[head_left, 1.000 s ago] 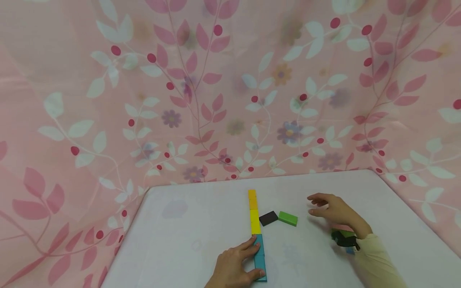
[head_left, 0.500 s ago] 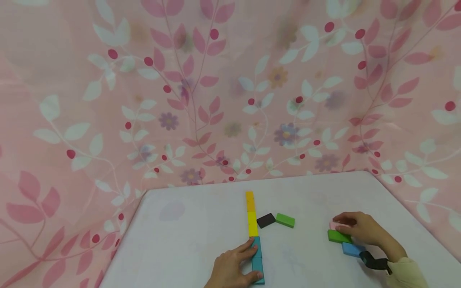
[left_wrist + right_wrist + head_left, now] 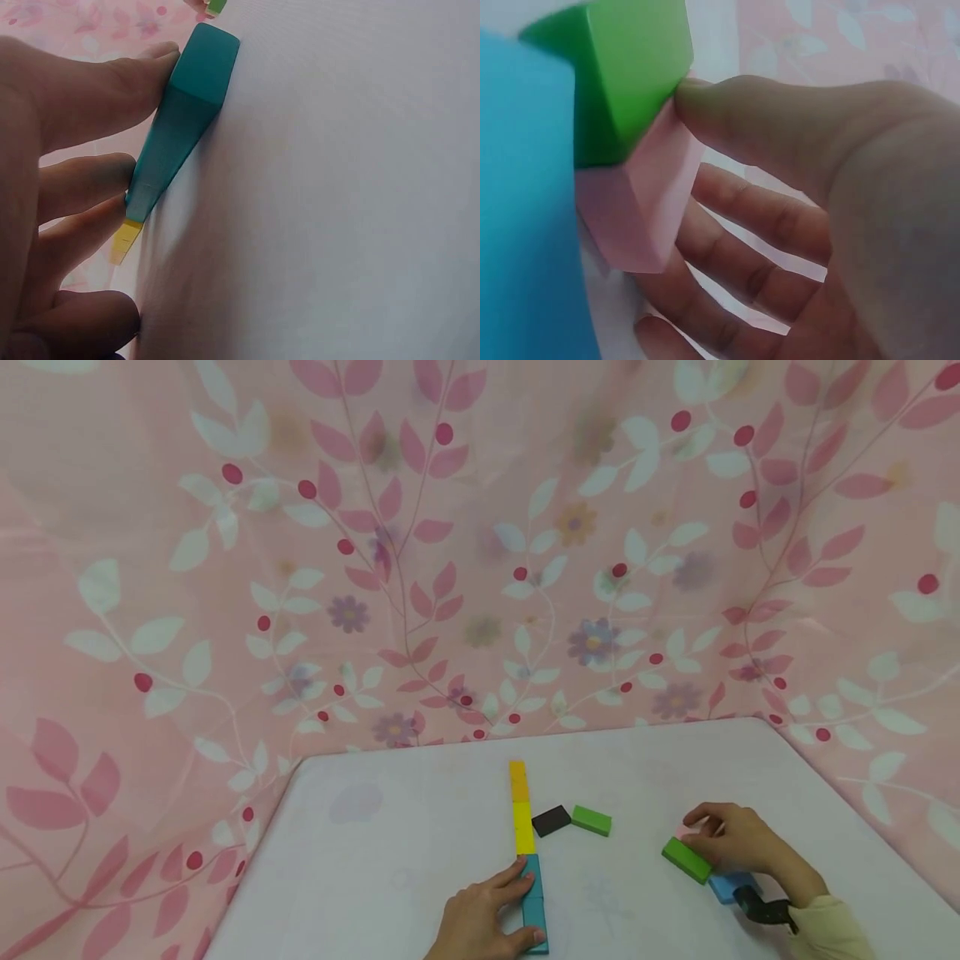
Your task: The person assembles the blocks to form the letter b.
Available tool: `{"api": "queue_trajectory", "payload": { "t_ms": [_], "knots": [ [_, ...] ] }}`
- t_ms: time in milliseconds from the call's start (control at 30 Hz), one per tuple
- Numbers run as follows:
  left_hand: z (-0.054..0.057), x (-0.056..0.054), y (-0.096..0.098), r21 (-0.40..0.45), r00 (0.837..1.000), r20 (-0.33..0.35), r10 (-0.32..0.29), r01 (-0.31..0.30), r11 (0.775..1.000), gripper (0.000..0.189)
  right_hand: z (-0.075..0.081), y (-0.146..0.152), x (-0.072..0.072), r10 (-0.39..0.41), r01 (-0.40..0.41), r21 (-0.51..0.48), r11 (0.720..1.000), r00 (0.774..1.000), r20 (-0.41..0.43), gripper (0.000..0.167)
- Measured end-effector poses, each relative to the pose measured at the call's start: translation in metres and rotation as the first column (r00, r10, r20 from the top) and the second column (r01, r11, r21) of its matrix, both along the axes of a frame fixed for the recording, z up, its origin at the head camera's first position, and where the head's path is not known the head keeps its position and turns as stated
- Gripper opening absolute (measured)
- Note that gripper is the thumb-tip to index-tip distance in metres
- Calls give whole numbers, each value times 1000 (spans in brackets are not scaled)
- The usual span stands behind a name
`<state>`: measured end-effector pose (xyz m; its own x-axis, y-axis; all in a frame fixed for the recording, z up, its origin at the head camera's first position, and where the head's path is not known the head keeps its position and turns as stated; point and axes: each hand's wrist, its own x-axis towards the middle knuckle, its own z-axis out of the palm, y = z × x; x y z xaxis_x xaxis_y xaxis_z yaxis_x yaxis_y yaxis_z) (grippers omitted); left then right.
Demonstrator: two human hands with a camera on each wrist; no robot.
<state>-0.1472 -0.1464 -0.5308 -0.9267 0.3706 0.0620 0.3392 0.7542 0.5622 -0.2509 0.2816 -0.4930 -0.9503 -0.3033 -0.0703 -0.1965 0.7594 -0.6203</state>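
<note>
Two teal blocks (image 3: 533,910) lie end to end, continuing a straight row with a yellow block (image 3: 524,828) and an orange one (image 3: 519,782) beyond. My left hand (image 3: 478,917) rests on the teal pair, thumb at the near end and fingertips along the left edge; the left wrist view shows these contacts too. On the right, my right hand (image 3: 738,839) pinches a pink block (image 3: 656,191) between thumb and fingers. A green block (image 3: 686,860) lies against the pink one, beside the thumb. The blue block (image 3: 726,887) sits under the wrist, partly hidden.
A black block (image 3: 551,820) and another green block (image 3: 591,820) lie slantwise between the row and my right hand. The white tabletop (image 3: 360,868) ends at a pink floral curtain (image 3: 420,568) behind.
My right hand moved right and down from above the table to the pink block. The green block beside it has turned and shifted left. My left hand stays on the teal blocks.
</note>
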Motion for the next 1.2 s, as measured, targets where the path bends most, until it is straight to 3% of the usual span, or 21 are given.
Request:
{"api": "queue_trajectory", "payload": {
  "t_ms": [333,667,967,1067,1200],
  "knots": [
    [0,2,1,-4,1000,19,-4,4,1000,71,6,-8,7,23,-25,39,999,997,69,35],
    [-1,1,0,-11,1000,-3,1,-1,1000,71,11,-12,8,75,-79,43,996,994,82,29],
    [0,0,0,-6,1000,5,9,-9,1000,71,12,-17,8,154,-155,45,987,988,32,17],
    [0,0,0,-8,1000,-3,10,-10,1000,71,15,-19,8,181,-181,24,983,983,23,21],
    [0,0,1,-8,1000,4,13,-13,1000,71,18,-21,10,249,-248,-49,968,968,21,39]
  ]
}}
